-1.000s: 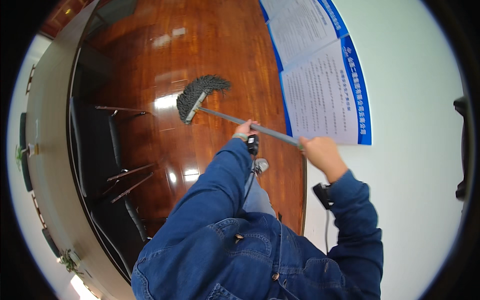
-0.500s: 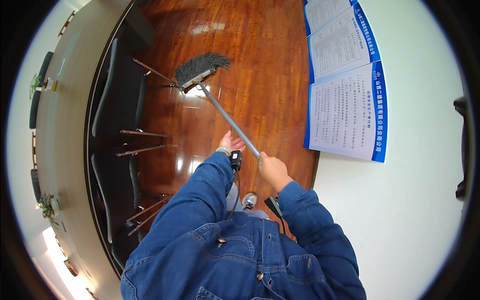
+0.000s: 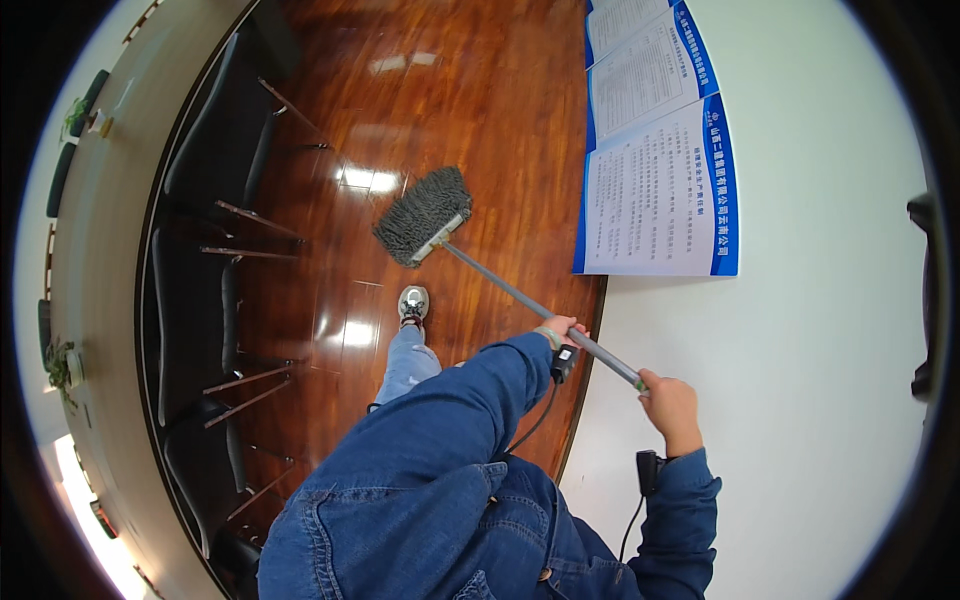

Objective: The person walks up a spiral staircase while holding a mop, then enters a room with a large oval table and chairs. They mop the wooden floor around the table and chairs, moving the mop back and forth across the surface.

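One reddish-brown plank floor (image 3: 510,100) and one white wall (image 3: 810,400) form the broadest surfaces; one long, pale table (image 3: 108,260) bends along the left rim. At least three black chairs (image 3: 190,320) with metal legs line its near side, and further dark chair backs show in part beyond it. Three blue-edged printed panels (image 3: 660,200) adjoin in a row along the wall. One mop (image 3: 425,215) rests with its grey string head on the floor, between chairs and panels, its single grey handle (image 3: 510,290) slanting to the lower right. Two potted plants (image 3: 62,368) stand at the table, two black boxes (image 3: 563,363) sit at the wrists, and one pale shoe (image 3: 413,304) shows plainly.

Right hand (image 3: 670,405): fingers closed around the handle's upper end. Left hand (image 3: 563,325): curled narrowly about the handle farther down; its fingers are partly hidden, so tightness cannot be told.

Floor meets wall along a dark line, crossed in view by the handle near the left hand. Chair legs project over the floor's left side. Floor surrounds the mop head, with the shoe near but apart; whether the handle's end touches the wall cannot be told
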`<state>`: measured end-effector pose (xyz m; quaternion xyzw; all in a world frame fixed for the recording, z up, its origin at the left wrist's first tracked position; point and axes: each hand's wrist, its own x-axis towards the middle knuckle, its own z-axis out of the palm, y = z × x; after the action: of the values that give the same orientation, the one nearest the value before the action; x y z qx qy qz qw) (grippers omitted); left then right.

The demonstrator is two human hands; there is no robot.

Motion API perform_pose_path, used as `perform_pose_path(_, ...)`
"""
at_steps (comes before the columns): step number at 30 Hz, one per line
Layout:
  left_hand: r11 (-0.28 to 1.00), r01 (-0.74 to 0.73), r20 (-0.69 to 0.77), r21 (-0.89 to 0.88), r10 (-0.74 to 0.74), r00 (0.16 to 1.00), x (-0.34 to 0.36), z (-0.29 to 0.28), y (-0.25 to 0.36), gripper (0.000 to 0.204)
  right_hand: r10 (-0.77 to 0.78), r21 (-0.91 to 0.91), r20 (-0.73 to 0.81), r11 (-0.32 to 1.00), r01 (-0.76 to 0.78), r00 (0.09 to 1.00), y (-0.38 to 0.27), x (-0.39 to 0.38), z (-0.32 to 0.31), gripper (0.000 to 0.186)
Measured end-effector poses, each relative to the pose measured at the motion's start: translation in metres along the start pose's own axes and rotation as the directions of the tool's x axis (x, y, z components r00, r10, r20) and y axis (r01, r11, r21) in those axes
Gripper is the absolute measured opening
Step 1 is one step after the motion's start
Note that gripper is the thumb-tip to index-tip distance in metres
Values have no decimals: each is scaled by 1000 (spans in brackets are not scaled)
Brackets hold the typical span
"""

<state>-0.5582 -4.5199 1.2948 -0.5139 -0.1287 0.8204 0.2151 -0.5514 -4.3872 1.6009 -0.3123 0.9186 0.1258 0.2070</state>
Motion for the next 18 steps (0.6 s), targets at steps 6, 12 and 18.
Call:
perform_pose_path(6, 995, 20, 112, -97, -10, 994, -13, 0, 27, 6, -106, -139, -48, 985, 98, 993, -17, 29, -18, 26)
perform_pose_path(12, 979, -107, 187, -174, 140, 972, -62, 2, 143, 6, -254, -118, -56, 962, 246, 966, -93, 121, -65, 24)
perform_pose_path(18, 925, -271, 205, -267, 329, 922, -125, -30, 330, 8, -394, -93, -34, 916, 390, 918, -227, 251, -97, 17)
